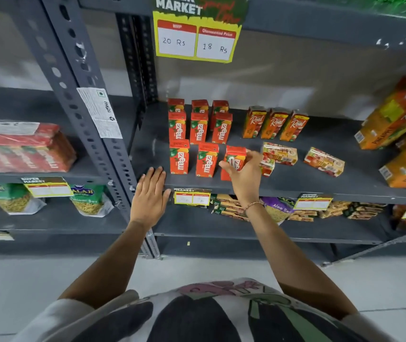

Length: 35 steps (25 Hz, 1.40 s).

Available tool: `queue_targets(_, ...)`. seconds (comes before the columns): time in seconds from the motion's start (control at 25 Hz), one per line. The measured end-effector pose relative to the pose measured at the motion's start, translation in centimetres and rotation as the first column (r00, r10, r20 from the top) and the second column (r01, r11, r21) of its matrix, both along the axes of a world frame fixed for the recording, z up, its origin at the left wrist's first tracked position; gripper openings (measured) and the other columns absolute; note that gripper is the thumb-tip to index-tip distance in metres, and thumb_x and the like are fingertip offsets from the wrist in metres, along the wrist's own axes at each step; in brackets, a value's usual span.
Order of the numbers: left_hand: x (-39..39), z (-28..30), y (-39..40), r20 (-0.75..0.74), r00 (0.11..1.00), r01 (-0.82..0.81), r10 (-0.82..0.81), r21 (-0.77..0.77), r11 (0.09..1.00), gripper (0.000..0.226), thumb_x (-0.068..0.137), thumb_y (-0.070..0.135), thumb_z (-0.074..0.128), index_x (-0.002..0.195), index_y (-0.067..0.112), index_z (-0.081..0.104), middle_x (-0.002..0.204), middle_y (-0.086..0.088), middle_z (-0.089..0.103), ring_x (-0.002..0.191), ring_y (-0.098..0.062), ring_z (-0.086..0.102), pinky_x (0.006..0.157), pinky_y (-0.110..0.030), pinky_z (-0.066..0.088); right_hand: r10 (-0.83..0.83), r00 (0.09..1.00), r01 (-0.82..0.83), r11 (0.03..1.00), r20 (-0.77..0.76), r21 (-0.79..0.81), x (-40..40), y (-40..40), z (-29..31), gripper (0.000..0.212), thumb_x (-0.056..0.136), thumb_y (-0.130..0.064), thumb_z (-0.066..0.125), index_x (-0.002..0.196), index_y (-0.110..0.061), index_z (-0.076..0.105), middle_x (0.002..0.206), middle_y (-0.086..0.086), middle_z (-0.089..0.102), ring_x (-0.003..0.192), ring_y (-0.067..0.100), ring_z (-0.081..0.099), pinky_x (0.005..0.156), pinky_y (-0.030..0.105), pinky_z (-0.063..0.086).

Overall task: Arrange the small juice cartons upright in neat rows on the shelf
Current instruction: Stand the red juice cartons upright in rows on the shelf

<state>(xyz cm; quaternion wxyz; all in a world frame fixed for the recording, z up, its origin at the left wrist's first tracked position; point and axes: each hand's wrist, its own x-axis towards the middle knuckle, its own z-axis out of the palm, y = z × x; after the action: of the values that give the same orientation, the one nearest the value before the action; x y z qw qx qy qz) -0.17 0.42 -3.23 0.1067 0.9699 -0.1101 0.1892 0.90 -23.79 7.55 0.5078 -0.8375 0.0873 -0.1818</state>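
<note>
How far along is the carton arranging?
Done: eight red cartons upright in rows, three orange cartons upright beside them. In hand: right hand setting a ninth red carton at the front row's end; left hand rests on the shelf edge. Left: fallen cartons lying flat.

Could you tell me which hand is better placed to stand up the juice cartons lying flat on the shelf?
The right hand. It grips a Maaza carton right beside the toppled cartons, which lie to its right. The left hand rests flat on the shelf edge, farther away at the left end.
</note>
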Motion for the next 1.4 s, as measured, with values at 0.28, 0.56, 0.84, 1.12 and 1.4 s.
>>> queue_targets(0.28,-0.1,0.1,-0.8,0.017,0.999,-0.045,0.046,-0.036,0.998,0.056,0.103,0.037,0.019,0.133,-0.001,0.046,0.141,-0.018,0.049,0.134,-0.036,0.039,0.116,-0.041,0.014,0.315,0.944,-0.322,0.804,-0.101,-0.500,1.3,-4.0,6.6,0.030,0.092,-0.002,0.056,0.119,-0.012,0.061,0.134,0.002,0.056,0.125,0.017,0.050,0.095,0.029,0.050)
queue_targets(0.56,0.0,0.1,-0.6,0.038,0.998,-0.054,0.054,0.002,0.999,0.053,0.100,0.035,0.028,0.137,-0.002,0.041,0.140,-0.020,0.048,0.132,-0.037,0.041,0.112,-0.045,0.022,0.438,0.768,-0.640,0.507,-0.468,-0.577,2.2,-3.9,7.7,0.062,0.089,0.015,0.045,0.137,-0.025,0.048,0.152,-0.010,0.034,0.137,0.019,0.037,0.065,0.013,0.048)
queue_targets(0.84,-0.2,0.1,-0.9,0.030,0.997,-0.067,0.066,0.018,0.998,0.051,0.099,0.032,0.032,0.134,-0.003,0.045,0.139,-0.021,0.048,0.133,-0.038,0.040,0.112,-0.046,0.023,0.437,0.749,-0.659,0.417,-0.497,-0.626,3.1,-3.5,8.5,0.057,0.087,0.003,0.061,0.138,-0.019,0.047,0.147,-0.001,0.043,0.139,0.017,0.036,0.105,0.032,0.042)
queue_targets(1.12,-0.2,0.1,-0.5,0.012,0.999,-0.046,0.046,0.043,0.998,0.054,0.100,0.034,0.028,0.137,-0.002,0.044,0.142,-0.019,0.047,0.135,-0.036,0.038,0.113,-0.044,0.023,0.390,0.690,-0.721,0.297,-0.609,-0.626,3.4,-3.6,9.9,0.065,0.085,0.002,0.062,0.141,-0.022,0.042,0.149,-0.004,0.040,0.139,0.019,0.033,0.109,0.029,0.034)
queue_targets(1.4,-0.3,0.2,-0.1,0.006,1.000,-0.024,0.024,0.043,0.999,0.053,0.100,0.034,0.029,0.138,-0.002,0.043,0.143,-0.019,0.046,0.135,-0.035,0.038,0.114,-0.044,0.022,0.280,0.781,-0.617,0.488,-0.559,-0.618,3.0,-2.6,9.6,0.062,0.080,-0.025,0.074,0.134,-0.012,0.048,0.131,0.008,0.053,0.122,0.023,0.049,0.096,0.034,0.043)
